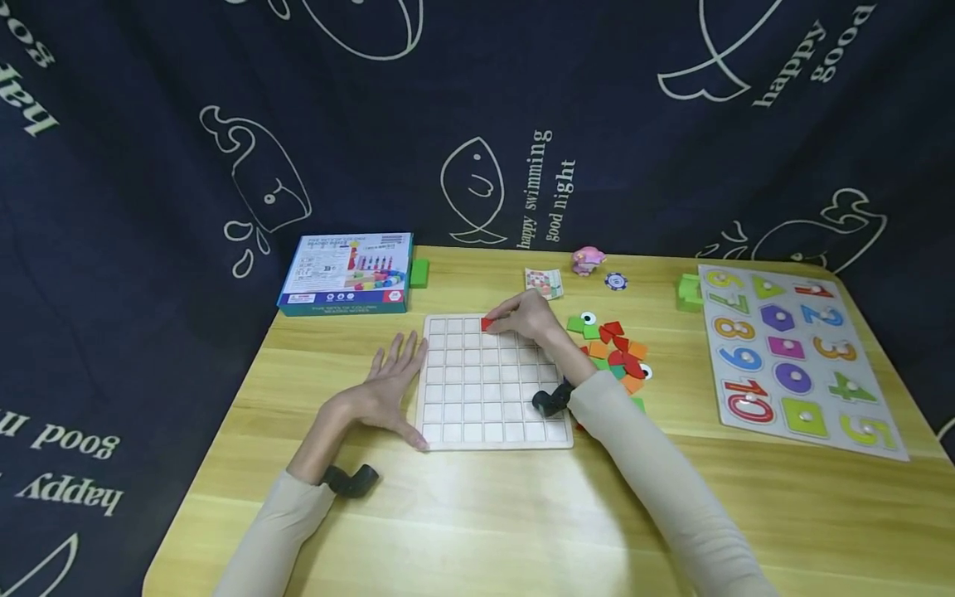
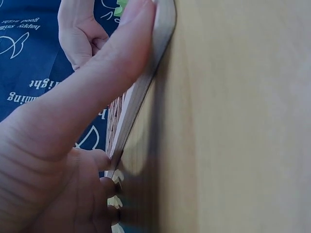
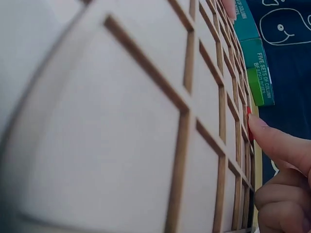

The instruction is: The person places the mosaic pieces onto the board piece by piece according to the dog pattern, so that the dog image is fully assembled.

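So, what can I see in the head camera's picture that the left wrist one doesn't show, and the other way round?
Only the head view shows the number-and-shape puzzle board, pink figurine, poker chip and red square tile.

Only the left wrist view shows the wooden side of the grid board close up, from near table height.

Both show the left hand, right hand, grid board, wooden tabletop and dark blue cloth with its printed lettering.

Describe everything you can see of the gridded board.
The gridded board is pale and roughly square, with rounded corners, whitish square cells and a wood-like edge. It lies flat on the table. The left hand touches its left edge; the right hand pinches a red tile at its far row. Other visible cells are bare.
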Motion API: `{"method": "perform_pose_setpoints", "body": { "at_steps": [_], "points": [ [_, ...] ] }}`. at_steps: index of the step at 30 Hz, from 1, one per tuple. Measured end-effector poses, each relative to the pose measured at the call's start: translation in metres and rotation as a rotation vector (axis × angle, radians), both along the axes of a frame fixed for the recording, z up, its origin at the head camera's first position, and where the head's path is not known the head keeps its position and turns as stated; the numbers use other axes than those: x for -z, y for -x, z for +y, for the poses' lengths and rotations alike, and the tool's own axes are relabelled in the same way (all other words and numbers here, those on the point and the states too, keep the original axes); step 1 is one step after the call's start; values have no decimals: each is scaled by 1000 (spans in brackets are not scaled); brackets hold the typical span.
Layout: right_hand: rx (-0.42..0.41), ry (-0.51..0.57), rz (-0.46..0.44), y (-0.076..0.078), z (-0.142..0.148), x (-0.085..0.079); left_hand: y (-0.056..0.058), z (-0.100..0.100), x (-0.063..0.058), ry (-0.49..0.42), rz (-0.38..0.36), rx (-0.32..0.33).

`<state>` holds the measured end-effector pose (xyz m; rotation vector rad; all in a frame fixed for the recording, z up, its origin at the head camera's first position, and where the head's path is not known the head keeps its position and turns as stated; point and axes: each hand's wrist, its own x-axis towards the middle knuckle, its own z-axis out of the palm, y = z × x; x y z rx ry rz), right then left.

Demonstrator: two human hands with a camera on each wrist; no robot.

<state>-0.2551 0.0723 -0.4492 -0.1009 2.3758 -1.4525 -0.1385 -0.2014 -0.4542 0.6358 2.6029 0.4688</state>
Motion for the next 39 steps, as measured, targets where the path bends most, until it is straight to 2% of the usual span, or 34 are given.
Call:
{"method": "perform_pose_setpoints", "body": {
  "at_steps": [5, 9, 12, 16, 20, 22, 25, 33, 39],
  "points": [
    [-71, -62, 15, 1, 7, -4, -1, 1, -1, -2, 3, 2],
    [-148, -102, 44, -2, 32, -13, 0, 3, 0, 0, 3, 9],
    [-125, -105, 53, -5, 65, -19, 0, 2, 1, 7, 2, 10],
    [-45, -183, 50, -13, 115, -23, -1, 1, 2, 8, 2, 5],
    [7, -266, 4, -24, 151, -18, 0, 0, 3, 0, 1, 3],
    [-9, -287, -24, -29, 161, -14, 0, 0, 2, -1, 2, 4],
    [-47, -294, -38, -35, 166, -8, -1, -1, 0, -1, 1, -1],
    [-82, -239, 30, -36, 153, -1, -2, -1, -5, -7, -9, -7],
    [-41, -283, 17, -36, 157, -1, -2, -1, -3, -9, -10, -4]
  ]
}}
